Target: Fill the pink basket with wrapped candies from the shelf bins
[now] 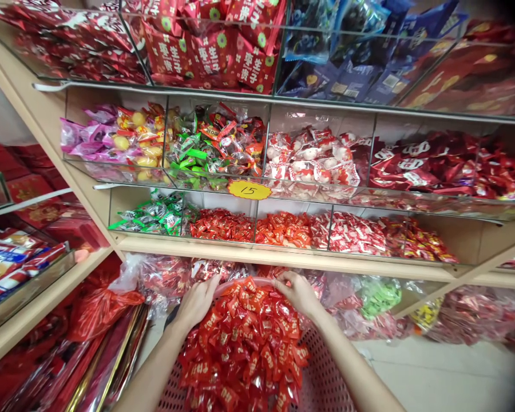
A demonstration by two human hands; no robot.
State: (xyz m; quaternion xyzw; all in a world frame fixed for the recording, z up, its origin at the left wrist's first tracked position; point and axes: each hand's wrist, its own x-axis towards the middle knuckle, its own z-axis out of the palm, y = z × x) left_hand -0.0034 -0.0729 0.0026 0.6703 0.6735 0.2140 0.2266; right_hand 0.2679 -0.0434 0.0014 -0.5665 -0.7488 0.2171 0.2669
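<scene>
A pink perforated basket [326, 377] sits low in front of me, heaped with small red wrapped candies [244, 343]. My left hand [197, 300] grips the basket's far rim on the left, fingers curled over it. On the right of that same far edge, my right hand [298, 293] is closed on the rim, touching the top of the candy pile.
A wooden shelf unit [283, 257] holds clear bins of wrapped sweets: red candies [283, 229], green ones [154, 214], a yellow price tag "15" [249, 190]. Clear bags of candy [369, 303] lie under the lowest shelf. Red packets stack at the left [98, 343]. Pale floor shows at right [433, 372].
</scene>
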